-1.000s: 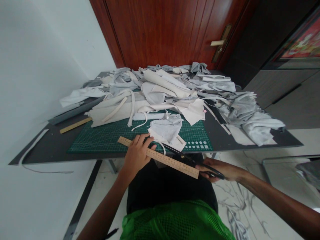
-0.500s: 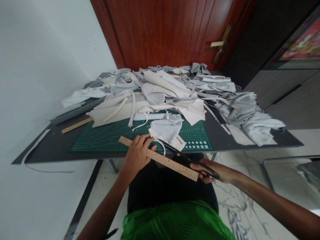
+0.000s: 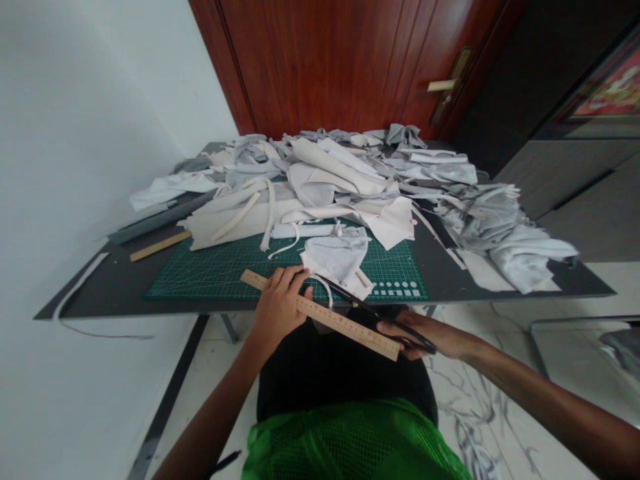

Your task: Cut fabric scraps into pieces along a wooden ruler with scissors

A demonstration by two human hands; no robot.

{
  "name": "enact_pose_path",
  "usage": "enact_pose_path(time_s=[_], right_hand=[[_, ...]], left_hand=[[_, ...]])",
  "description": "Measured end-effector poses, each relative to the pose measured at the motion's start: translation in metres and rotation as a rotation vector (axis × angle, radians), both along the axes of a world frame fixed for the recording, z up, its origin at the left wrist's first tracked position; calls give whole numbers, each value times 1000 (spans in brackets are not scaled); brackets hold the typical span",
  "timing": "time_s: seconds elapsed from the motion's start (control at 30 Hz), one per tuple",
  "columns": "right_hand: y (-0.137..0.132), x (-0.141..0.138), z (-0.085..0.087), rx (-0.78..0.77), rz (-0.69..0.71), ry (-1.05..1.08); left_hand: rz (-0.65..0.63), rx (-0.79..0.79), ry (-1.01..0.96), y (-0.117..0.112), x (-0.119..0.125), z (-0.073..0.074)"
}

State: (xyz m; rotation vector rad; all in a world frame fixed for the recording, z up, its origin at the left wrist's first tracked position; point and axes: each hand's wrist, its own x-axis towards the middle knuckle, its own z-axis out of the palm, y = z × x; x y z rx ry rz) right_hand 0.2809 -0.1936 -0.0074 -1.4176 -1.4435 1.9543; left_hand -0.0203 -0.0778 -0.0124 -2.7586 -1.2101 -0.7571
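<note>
My left hand [image 3: 278, 305] presses down on a long wooden ruler [image 3: 345, 323] that lies slantwise over the near edge of the green cutting mat [image 3: 215, 270]. My right hand [image 3: 425, 335] grips the handles of black scissors [image 3: 373, 311], whose blades point up-left along the ruler toward a small pale grey fabric piece [image 3: 336, 257]. The blade tips reach the fabric's near edge beside my left fingers. The ruler's right end sticks out past the table edge over my lap.
A big heap of white and grey fabric scraps [image 3: 350, 180] covers the back and right of the dark table [image 3: 105, 287]. A second wooden ruler [image 3: 159, 245] lies at the left. Behind stands a red-brown door [image 3: 340, 60]; a white wall is on the left.
My right hand has pushed the scissors a little forward and left along the ruler toward the fabric. My left hand keeps the ruler in place. The view has shifted slightly.
</note>
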Motion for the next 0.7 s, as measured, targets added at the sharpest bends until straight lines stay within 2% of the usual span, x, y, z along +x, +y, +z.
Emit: enact_pose_path(time_s=[0.37,0.53,0.7], right_hand=[[2,-2,9,54,39,-117],[0,0,-1,37,-14,-54],[-2,-5,-12,-79,-66,50]], left_hand=[[-31,107,-24,1,-1,-7],[-34,126,-23,2,-2,-8],[-27,137,-20,2,-2,-9]])
